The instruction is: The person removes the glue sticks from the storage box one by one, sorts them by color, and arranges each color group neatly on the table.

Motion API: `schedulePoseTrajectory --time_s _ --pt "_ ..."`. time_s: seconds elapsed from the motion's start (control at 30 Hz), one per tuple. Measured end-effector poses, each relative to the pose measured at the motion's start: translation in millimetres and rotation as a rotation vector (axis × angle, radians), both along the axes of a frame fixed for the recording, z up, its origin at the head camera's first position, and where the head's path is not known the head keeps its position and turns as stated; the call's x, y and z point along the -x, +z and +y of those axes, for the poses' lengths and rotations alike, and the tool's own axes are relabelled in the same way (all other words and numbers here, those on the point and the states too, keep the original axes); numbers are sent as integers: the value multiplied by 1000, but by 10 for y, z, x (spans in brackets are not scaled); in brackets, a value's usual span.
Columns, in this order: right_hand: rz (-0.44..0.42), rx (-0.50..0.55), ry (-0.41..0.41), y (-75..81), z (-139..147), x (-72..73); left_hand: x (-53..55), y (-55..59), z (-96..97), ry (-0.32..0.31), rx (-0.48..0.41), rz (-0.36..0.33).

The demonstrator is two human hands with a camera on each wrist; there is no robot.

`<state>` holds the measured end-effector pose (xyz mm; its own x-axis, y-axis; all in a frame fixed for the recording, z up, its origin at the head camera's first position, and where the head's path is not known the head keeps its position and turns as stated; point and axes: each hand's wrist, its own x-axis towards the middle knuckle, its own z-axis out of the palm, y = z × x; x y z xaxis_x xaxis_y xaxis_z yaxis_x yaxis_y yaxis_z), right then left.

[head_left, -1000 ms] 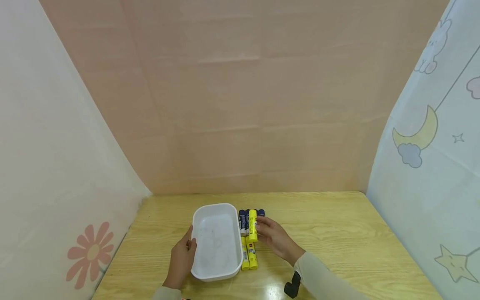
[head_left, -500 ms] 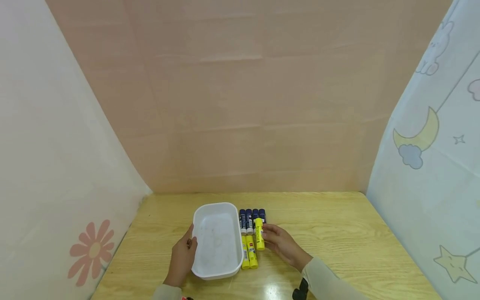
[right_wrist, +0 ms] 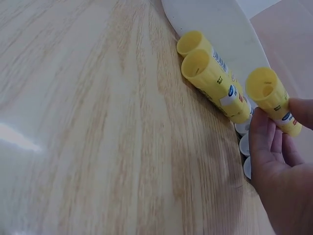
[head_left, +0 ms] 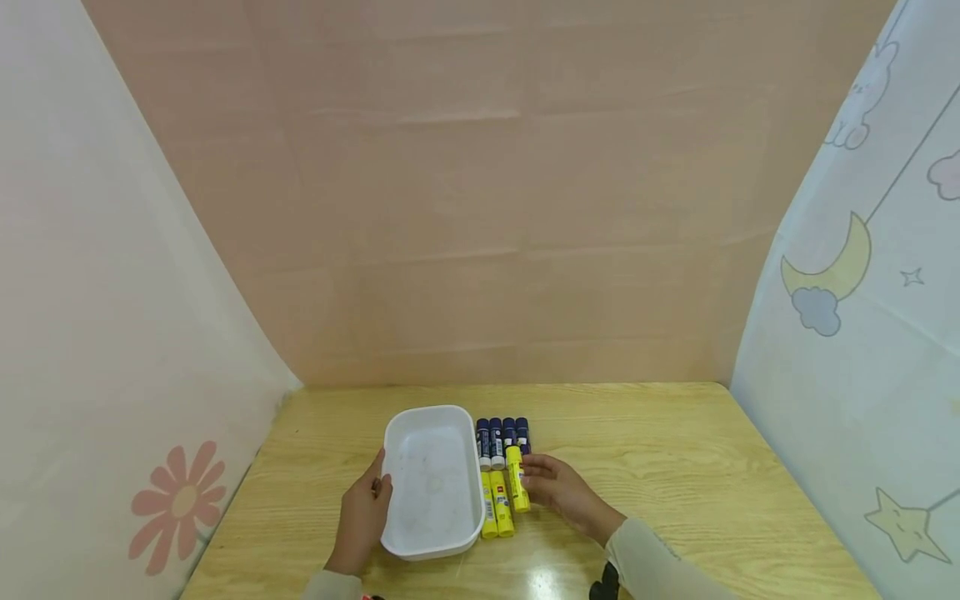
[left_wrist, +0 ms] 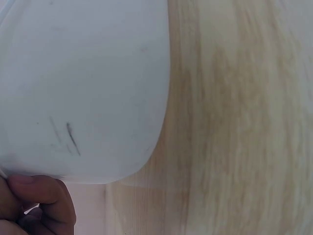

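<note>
A yellow glue stick (head_left: 517,479) is pinched between the thumb and fingers of my right hand (head_left: 566,495), raised above the table in the right wrist view. Just left of it, two more yellow glue sticks (right_wrist: 215,88) lie side by side on the table. Behind these is a row of several dark blue glue sticks (head_left: 497,442) with white ends, partly hidden by the held one and my fingers. My left hand (head_left: 363,512) grips the left side of a white plastic tray (head_left: 432,552), thumb at its rim. Nothing lies inside the tray.
The wooden table (head_left: 660,467) extends to both sides and behind the tray. A beige backdrop (head_left: 517,208) stands at its far edge, with patterned white curtains (head_left: 832,400) at left and right.
My right hand has brought the yellow glue stick down toward me and slightly right, uncovering more of the blue row. My left hand and the tray have stayed in place.
</note>
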<state>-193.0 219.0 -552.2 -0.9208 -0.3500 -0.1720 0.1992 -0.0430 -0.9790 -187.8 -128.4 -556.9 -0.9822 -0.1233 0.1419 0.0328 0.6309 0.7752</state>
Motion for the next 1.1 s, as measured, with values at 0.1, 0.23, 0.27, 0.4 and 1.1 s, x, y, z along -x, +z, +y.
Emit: schedulePoseTrajectory --time_s 0.1,0.23,0.27,0.4,1.1 --pt "6 -11 2 -16 -4 -1 -6 4 -6 -5 -3 8" --pt "11 -40 -8 -38 -3 -2 -13 19 -5 -6 -3 13" --pt "13 -50 -12 -44 -4 -2 -15 24 -5 -4 -3 13" --pt "22 -86 -26 -65 -14 -4 -17 36 -6 3 -5 9" --pt "85 -157 -33 -77 -138 -121 -12 34 -9 -2 -11 -17"
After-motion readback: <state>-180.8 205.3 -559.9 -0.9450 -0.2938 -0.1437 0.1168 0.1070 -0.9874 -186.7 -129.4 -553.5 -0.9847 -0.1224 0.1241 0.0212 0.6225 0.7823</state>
